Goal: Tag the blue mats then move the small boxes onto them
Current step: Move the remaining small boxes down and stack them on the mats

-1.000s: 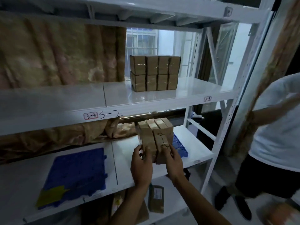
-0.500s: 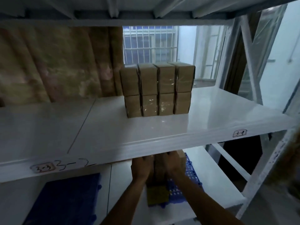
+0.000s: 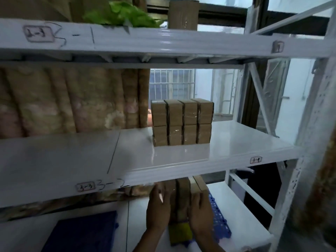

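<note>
Small boxes held over the right blue mat

Small boxes (image 3: 183, 195), a bundle of several brown cartons side by side, sit between both hands on the lower shelf (image 3: 241, 220), at or just above the right blue mat (image 3: 220, 222); contact with the mat is hidden. Left hand (image 3: 157, 210) presses flat against the bundle's left face, fingers up. Right hand (image 3: 201, 210) presses the right face the same way, so the bundle is squeezed between the two palms. A yellow-green tag (image 3: 180, 231) lies at the mat's front edge, below the bundle.

Handling, as a judgement: cartons look stiff and light, with glossy tape that may be slippery; loose units could slide out of the middle, so squeezing the outer faces low down seems the safest hold.

A second blue mat (image 3: 81, 233) lies to the left on the same shelf, no boxes on it. Middle shelf (image 3: 181, 157), glossy white, carries a stacked block of boxes (image 3: 181, 122), two rows of four. Handwritten labels mark the shelf edges. Behind are a brown curtain (image 3: 72, 99) and a barred window (image 3: 172, 82). Light is dim.
</note>
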The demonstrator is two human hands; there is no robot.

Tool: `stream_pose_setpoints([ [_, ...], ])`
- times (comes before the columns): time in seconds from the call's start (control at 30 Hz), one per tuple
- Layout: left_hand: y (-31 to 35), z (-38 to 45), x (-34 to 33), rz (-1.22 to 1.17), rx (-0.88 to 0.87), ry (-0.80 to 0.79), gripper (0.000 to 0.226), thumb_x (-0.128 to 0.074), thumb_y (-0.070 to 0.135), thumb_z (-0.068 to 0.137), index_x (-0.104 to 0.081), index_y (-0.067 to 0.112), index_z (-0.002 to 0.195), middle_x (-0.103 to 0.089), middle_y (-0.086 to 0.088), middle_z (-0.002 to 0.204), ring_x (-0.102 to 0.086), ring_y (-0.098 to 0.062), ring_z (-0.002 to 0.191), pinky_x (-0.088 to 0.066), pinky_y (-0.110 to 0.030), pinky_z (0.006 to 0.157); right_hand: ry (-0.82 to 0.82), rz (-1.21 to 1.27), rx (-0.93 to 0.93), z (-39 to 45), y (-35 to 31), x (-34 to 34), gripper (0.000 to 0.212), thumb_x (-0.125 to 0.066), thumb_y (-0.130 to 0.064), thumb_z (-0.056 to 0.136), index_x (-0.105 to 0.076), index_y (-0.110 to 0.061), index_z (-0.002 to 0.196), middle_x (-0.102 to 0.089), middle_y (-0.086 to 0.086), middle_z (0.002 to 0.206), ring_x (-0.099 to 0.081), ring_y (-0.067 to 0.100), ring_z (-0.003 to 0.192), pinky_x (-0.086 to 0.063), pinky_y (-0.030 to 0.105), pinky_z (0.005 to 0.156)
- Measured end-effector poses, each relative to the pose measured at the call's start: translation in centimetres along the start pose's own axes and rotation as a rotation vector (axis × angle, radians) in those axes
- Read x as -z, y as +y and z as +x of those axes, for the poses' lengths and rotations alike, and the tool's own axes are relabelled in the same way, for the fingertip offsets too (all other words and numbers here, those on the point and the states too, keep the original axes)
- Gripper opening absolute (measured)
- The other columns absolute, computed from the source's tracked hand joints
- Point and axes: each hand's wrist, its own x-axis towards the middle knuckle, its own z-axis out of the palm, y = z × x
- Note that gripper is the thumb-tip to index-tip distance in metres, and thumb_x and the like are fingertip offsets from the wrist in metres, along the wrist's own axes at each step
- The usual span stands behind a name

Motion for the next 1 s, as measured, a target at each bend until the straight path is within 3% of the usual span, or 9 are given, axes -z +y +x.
stream_pose_setpoints([
  [0.07, 0.4, -3.3, 2.9, 0.032, -0.089, -0.051, 0.038, -0.040, 0.052, 0.102, -0.059, 0.036, 0.131, -0.058, 0.014, 0.138, -0.058, -0.013, 0.121, -0.044, -0.028, 0.099, 0.094, 0.102, -0.011, -4.3, -2.5, 1.7, 0.084, -0.016, -0.075, 0.096, -0.062, -0.016, 0.135, -0.070, 0.016, 0.122, -0.067, 0.035, 0.105, -0.054, 0.049, 0.090],
  [0.13, 1.1, -6.6, 6.0, 0.040, -0.194, -0.119, 0.028, -0.040, 0.053, 0.102, -0.066, 0.041, 0.103, -0.066, 0.020, 0.106, -0.061, -0.004, 0.098, -0.047, -0.024, 0.087, 0.132, 0.157, -0.005, -8.1, -6.7, 3.3, 0.096, -0.018, -0.083, 0.092, -0.073, -0.007, 0.112, -0.074, 0.024, 0.092, -0.065, 0.033, 0.073, -0.054, 0.045, 0.070],
  [0.27, 3.1, -10.3, 10.8, -0.142, -0.367, -0.014, 0.022, -0.052, 0.035, 0.103, -0.071, 0.043, 0.093, -0.068, 0.034, 0.098, -0.061, 0.015, 0.095, -0.044, -0.009, 0.078, 0.122, 0.233, 0.177, -11.3, -14.8, 5.8, 0.031, -0.047, -0.041, 0.107, -0.069, -0.019, 0.108, -0.071, -0.014, 0.093, -0.063, -0.006, 0.083, -0.049, 0.018, 0.077],
  [0.33, 4.9, -10.7, 12.7, -0.267, -0.442, 0.027, 0.025, -0.054, 0.021, 0.103, -0.073, 0.036, 0.098, -0.068, 0.033, 0.103, -0.061, 0.014, 0.099, -0.039, -0.003, 0.081, 0.102, 0.237, 0.249, -9.9, -18.0, 6.4, 0.014, -0.053, -0.018, 0.105, -0.065, -0.024, 0.110, -0.067, -0.018, 0.094, -0.064, -0.006, 0.090, -0.045, 0.013, 0.075],
  [0.5, 9.3, -7.8, 15.0, -0.452, -0.472, -0.013, 0.023, -0.050, 0.031, 0.104, -0.070, 0.033, 0.117, -0.071, 0.021, 0.113, -0.064, 0.003, 0.109, -0.048, -0.018, 0.093, -0.007, 0.369, 0.265, -4.0, -23.8, 7.0, 0.041, -0.049, -0.028, 0.107, -0.046, -0.025, 0.148, -0.053, -0.017, 0.137, -0.053, 0.005, 0.124, -0.043, 0.023, 0.101],
  [0.6, 11.8, -4.3, 15.0, -0.524, -0.431, -0.024, 0.029, -0.047, 0.038, 0.104, -0.063, 0.038, 0.129, -0.063, 0.019, 0.133, -0.056, -0.001, 0.126, -0.044, -0.033, 0.110, 0.039, 0.322, 0.315, 0.1, -25.8, 6.3, 0.043, -0.049, -0.037, 0.106, -0.045, -0.026, 0.147, -0.052, -0.016, 0.138, -0.053, 0.009, 0.128, -0.042, 0.029, 0.105],
  [0.73, 16.6, 0.1, 14.6, -0.492, -0.424, -0.041, 0.045, -0.043, 0.041, 0.105, -0.043, 0.035, 0.150, -0.045, 0.016, 0.151, -0.042, -0.005, 0.138, -0.035, -0.029, 0.112, 0.112, 0.279, 0.325, 5.0, -27.7, 5.4, 0.052, -0.045, -0.044, 0.096, -0.047, -0.020, 0.141, -0.061, 0.002, 0.133, -0.059, 0.021, 0.122, -0.050, 0.047, 0.105],
  [0.9, 20.5, 6.3, 13.1, -0.443, -0.447, -0.004, 0.056, -0.044, 0.045, 0.103, -0.029, 0.035, 0.157, -0.033, 0.015, 0.161, -0.033, -0.007, 0.147, -0.029, -0.036, 0.121, 0.177, 0.300, 0.330, 7.6, -29.4, 4.3, 0.046, -0.053, -0.038, 0.097, -0.049, -0.021, 0.139, -0.063, 0.000, 0.129, -0.060, 0.018, 0.120, -0.050, 0.042, 0.104],
  [1.0, 21.5, 8.8, 11.7, -0.386, -0.478, 0.020, 0.054, -0.044, 0.039, 0.104, -0.029, 0.038, 0.156, -0.038, 0.022, 0.148, -0.039, -0.006, 0.140, -0.033, -0.029, 0.112, 0.190, 0.352, 0.317, 8.2, -29.5, 4.1, 0.036, -0.056, -0.030, 0.098, -0.055, -0.018, 0.131, -0.065, 0.002, 0.125, -0.061, 0.018, 0.115, -0.050, 0.038, 0.101],
])
